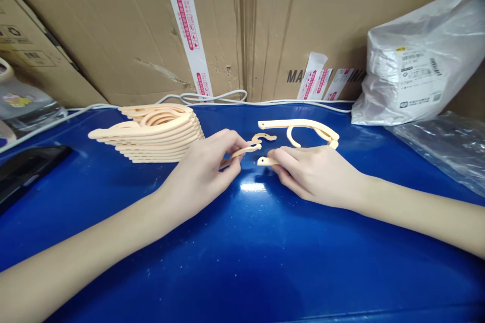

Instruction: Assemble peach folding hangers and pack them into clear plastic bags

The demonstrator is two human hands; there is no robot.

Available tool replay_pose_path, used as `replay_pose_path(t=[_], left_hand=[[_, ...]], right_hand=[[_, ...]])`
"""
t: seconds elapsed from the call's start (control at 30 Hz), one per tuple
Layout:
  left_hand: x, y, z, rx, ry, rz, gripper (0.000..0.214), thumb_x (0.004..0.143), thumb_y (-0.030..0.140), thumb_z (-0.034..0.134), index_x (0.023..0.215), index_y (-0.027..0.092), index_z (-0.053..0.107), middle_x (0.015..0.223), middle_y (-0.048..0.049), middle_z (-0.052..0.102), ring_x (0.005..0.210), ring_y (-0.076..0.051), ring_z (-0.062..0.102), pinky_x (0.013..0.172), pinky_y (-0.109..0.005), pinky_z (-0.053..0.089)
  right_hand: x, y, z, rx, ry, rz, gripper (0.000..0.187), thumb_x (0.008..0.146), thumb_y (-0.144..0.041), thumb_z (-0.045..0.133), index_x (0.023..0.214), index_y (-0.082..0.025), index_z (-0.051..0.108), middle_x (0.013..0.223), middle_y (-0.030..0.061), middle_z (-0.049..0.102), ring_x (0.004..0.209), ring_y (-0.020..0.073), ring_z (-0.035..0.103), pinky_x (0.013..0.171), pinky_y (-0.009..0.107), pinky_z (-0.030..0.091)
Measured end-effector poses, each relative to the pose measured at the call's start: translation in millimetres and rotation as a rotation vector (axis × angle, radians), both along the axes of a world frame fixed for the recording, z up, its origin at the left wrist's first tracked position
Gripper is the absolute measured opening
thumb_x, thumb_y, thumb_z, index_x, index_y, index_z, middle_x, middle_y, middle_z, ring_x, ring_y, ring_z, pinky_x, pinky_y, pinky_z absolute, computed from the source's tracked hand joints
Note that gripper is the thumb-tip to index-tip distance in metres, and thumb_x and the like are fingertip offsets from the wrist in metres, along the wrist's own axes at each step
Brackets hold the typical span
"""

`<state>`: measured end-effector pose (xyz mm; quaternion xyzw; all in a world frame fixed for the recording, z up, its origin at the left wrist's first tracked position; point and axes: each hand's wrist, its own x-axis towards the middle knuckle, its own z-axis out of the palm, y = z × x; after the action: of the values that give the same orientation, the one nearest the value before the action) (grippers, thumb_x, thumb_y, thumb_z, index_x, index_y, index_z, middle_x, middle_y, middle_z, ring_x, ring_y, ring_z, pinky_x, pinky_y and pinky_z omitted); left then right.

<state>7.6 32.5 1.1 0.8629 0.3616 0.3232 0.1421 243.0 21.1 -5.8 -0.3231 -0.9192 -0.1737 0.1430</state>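
Note:
My left hand [206, 169] pinches a small cream plastic hook piece [253, 145] just above the blue table [246, 257]. My right hand [310, 174] grips the lower arm of a cream folding hanger [303, 128], whose free end pokes out at the fingertips. The hook piece and that arm end sit close together, a small gap between them. The hanger's upper arm curves away behind my right hand. A stack of several matching cream hangers [151, 133] lies to the left of my left hand.
Large cardboard boxes [235, 35] wall off the back. A white cable [212, 98] runs along their base. A plastic-wrapped package [413, 70] and clear bags [447, 146] sit at the right. A dark flat object [26, 169] lies at the left.

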Motion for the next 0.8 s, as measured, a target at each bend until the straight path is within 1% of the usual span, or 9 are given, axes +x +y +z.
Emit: replay_pose_path(t=[0.1,0.23,0.3,0.37,0.43,0.53,0.6,0.7,0.8], left_hand=[[0,0,0.0,-0.031,0.026,-0.003,0.012,0.096,0.017,0.047,0.106,0.016,0.054,0.084,0.0004,0.064,0.073,-0.012,0.064,0.064,-0.024,0.048],[0,-3,4.2,0.023,0.092,-0.003,0.015,0.095,0.013,0.037,0.105,0.017,0.048,0.080,0.0024,0.060,0.061,-0.010,0.057,0.058,-0.022,0.043],[1,-5,6.0,0.027,0.139,0.018,0.015,0.098,0.019,0.036,0.107,0.018,0.048,0.075,0.0037,0.058,0.059,-0.011,0.055,0.055,-0.023,0.040],[2,-7,7.1,0.016,0.199,0.041,0.020,0.101,0.030,0.036,0.106,0.019,0.052,0.077,0.0021,0.061,0.065,-0.014,0.059,0.057,-0.025,0.041],[3,-8,7.7,0.028,0.249,0.044,0.031,0.103,0.036,0.033,0.102,0.018,0.057,0.087,-0.0024,0.066,0.078,-0.018,0.063,0.065,-0.029,0.044],[4,-9,8.6,0.054,0.274,0.014,0.037,0.104,0.033,0.028,0.097,0.015,0.061,0.096,-0.0063,0.068,0.091,-0.022,0.063,0.077,-0.034,0.046],[5,-9,9.2,0.034,0.264,-0.015,0.032,0.102,0.029,0.032,0.096,0.016,0.061,0.092,-0.0046,0.066,0.086,-0.020,0.062,0.074,-0.032,0.045],[5,-10,9.3,0.019,0.255,-0.034,0.015,0.094,0.026,0.047,0.086,0.017,0.056,0.076,0.0009,0.058,0.069,-0.015,0.056,0.060,-0.026,0.039],[4,-10,8.5,0.025,0.275,-0.028,0.023,0.092,0.030,0.056,0.076,0.019,0.046,0.067,0.0049,0.049,0.057,-0.012,0.048,0.053,-0.024,0.031]], right_hand=[[2,3,-2.1,0.026,-0.017,0.029,0.029,0.103,-0.023,0.035,0.105,-0.011,0.062,0.084,0.0036,0.068,0.067,0.0173,0.067,0.054,0.030,0.036],[4,4,-3.8,0.025,-0.031,0.031,0.033,0.106,-0.028,0.032,0.113,-0.013,0.061,0.082,0.0026,0.068,0.064,0.0157,0.067,0.050,0.029,0.032],[4,3,-3.5,0.009,-0.024,0.024,0.035,0.107,-0.029,0.030,0.117,-0.013,0.060,0.083,0.0032,0.069,0.065,0.0152,0.067,0.049,0.029,0.032],[4,2,-2.8,0.001,-0.006,0.029,0.036,0.108,-0.030,0.030,0.120,-0.013,0.059,0.085,0.0041,0.071,0.068,0.0151,0.068,0.050,0.027,0.034],[4,1,-2.1,0.010,0.013,0.043,0.035,0.107,-0.029,0.031,0.121,-0.014,0.060,0.086,0.0044,0.072,0.068,0.0147,0.068,0.052,0.027,0.036],[4,0,-2.0,0.033,0.036,0.057,0.033,0.107,-0.028,0.034,0.120,-0.014,0.060,0.086,0.0038,0.073,0.066,0.0139,0.067,0.051,0.026,0.035],[4,1,-2.3,0.037,0.047,0.061,0.032,0.107,-0.029,0.035,0.119,-0.015,0.061,0.085,0.0032,0.073,0.065,0.0138,0.067,0.051,0.026,0.035],[3,0,-2.4,0.042,0.062,0.070,0.031,0.107,-0.030,0.036,0.118,-0.015,0.061,0.083,0.0019,0.072,0.063,0.0132,0.066,0.050,0.026,0.033],[1,-2,-1.9,0.058,0.067,0.082,0.029,0.106,-0.029,0.038,0.116,-0.016,0.062,0.081,0.0010,0.072,0.061,0.0128,0.066,0.050,0.027,0.033]])
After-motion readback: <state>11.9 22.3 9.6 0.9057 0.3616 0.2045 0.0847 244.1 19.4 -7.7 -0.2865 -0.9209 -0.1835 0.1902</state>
